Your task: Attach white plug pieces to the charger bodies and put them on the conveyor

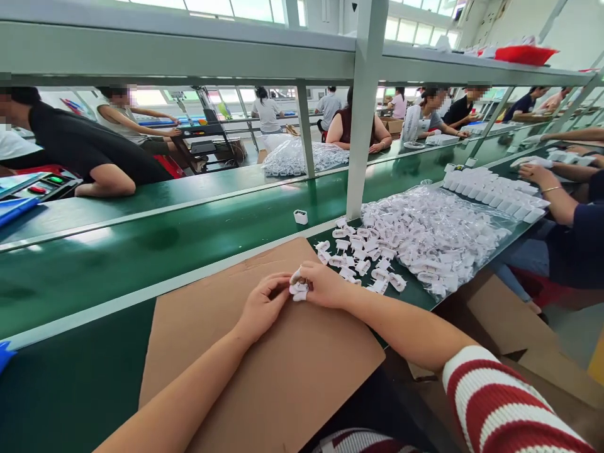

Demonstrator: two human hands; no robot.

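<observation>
Over the cardboard sheet [226,352], my two hands meet at small white plastic plug parts [299,294]. My right hand [325,286] is closed on them, with a whitish cover on one finger. From the other side, the fingertips of my left hand [264,305] press against the same parts, its fingers bent together. My fingers hide much of the parts, so I cannot tell how many there are. Just right of my hands, loose white plug parts [361,255] with pins lie scattered on the green tabletop.
A clear plastic bag [438,239] heaped with white parts lies to the right, beyond it rows of white housings [495,192]. One white piece [301,217] rests on the green conveyor belt [226,233]. A metal post [365,113] rises ahead. Co-workers sit opposite and at right.
</observation>
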